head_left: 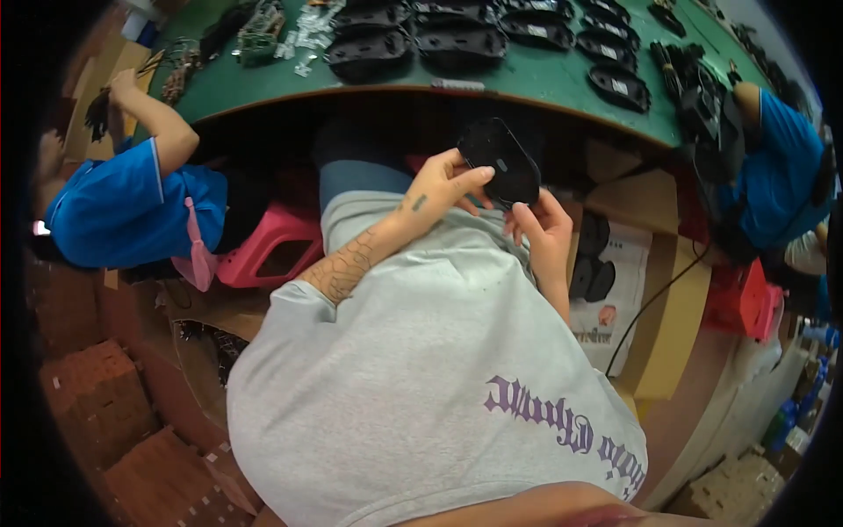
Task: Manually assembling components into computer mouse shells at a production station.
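Observation:
A flat, rounded black plastic shell (502, 162) with a small slot in its middle is held up in front of my shirt, just short of the table edge. My left hand (450, 183) is closed on its left side, the thumb lying across the face. At the shell's lower right end, my right hand (544, 227) pinches the rim with its fingertips. The undersides of the shell and of the fingers behind it are hidden. Beyond it, on the green table (263, 98), stand rows of similar black shells (461, 44).
Small clear pieces (309, 35) lie at the table's far left. An open cardboard box (672, 321) with black parts (594, 255) stands at my right. Co-workers in blue shirts sit at left (132, 211) and right (781, 171). A pink stool (277, 241) is at my left.

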Demonstrator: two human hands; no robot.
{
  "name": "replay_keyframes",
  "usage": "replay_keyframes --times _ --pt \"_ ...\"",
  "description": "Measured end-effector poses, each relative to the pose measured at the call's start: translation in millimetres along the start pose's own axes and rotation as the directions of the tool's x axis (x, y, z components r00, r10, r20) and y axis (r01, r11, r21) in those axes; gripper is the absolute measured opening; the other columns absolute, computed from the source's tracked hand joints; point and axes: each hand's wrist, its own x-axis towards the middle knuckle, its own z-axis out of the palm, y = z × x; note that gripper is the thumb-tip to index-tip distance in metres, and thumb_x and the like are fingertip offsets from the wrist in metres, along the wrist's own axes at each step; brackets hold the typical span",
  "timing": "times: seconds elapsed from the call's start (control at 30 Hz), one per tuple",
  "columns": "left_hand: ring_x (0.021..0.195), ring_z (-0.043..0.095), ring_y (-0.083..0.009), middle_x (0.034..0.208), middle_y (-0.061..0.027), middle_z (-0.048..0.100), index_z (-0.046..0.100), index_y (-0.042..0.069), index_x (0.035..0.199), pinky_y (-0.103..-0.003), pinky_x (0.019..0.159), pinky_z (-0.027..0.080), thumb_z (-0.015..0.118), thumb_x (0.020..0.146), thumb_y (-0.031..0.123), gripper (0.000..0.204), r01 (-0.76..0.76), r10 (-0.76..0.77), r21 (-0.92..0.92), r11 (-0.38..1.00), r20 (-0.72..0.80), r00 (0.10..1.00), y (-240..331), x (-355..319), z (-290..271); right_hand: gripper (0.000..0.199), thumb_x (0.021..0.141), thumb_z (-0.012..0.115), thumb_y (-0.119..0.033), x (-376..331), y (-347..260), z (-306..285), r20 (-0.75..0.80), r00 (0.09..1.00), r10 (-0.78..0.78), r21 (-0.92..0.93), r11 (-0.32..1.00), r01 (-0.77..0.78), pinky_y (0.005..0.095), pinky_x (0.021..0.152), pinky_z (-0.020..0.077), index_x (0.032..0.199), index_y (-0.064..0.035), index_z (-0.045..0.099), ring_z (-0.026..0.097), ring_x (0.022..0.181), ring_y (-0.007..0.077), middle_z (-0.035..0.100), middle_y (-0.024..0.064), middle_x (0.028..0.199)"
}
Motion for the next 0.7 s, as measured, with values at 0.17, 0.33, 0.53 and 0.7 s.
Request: replay_keyframes --times 0.17,0.33,0.53,0.7 --pt "0.083 0.07 -0.0197 0.103 -0.0122 0.067 0.057 -0.002 0.116 -0.028 0.066 0.059 0.061 0.095 0.025 0.034 -0.09 0.09 -0.052 0.995 -0.012 0.996 8 2 9 0.022 0.092 0.064 -0.013 39 -14 -4 -0.205 0.976 -0.075 0.071 0.993 0.091 0.0206 0.042 0.0386 0.107 0.0033 0.063 0.061 0.053 0.0118 0.066 0.0091 0.073" --pt "0.091 0.069 -0.0206 0.111 -0.0173 0.066 0.053 -0.003 0.125 -0.028 0.071 0.059 0.054 0.098 0.026 0.039 -0.041 0.039 -0.206 0.978 -0.011 0.999 12 32 11 0.021 0.092 0.065 -0.016 95 -44 -39 -0.267 0.954 -0.136 -0.005 0.99 0.14 0.0199 0.041 0.0397 0.099 0.0039 0.066 0.061 0.05 0.0119 0.066 0.0099 0.071" --pt "0.09 0.068 -0.0196 0.107 -0.016 0.067 0.05 -0.002 0.128 -0.029 0.074 0.058 0.048 0.1 0.024 0.038 -0.067 0.081 -0.164 0.984 0.08 0.994 25 55 26 0.023 0.093 0.065 -0.017 128 -63 -54 -0.415 0.904 -0.104 -0.057 0.994 0.088 0.0193 0.042 0.0428 0.101 0.0045 0.067 0.064 0.051 0.0134 0.066 0.0096 0.07" --pt "0.087 0.068 -0.0186 0.101 -0.014 0.067 0.054 -0.002 0.124 -0.029 0.074 0.057 0.049 0.098 0.022 0.035 -0.023 0.034 -0.129 0.991 0.089 0.995 22 54 18 0.025 0.093 0.064 -0.017 136 -73 -47 -0.403 0.908 -0.113 -0.041 0.994 0.105 0.0192 0.043 0.0449 0.104 0.0058 0.066 0.067 0.056 0.0151 0.065 0.0096 0.071"
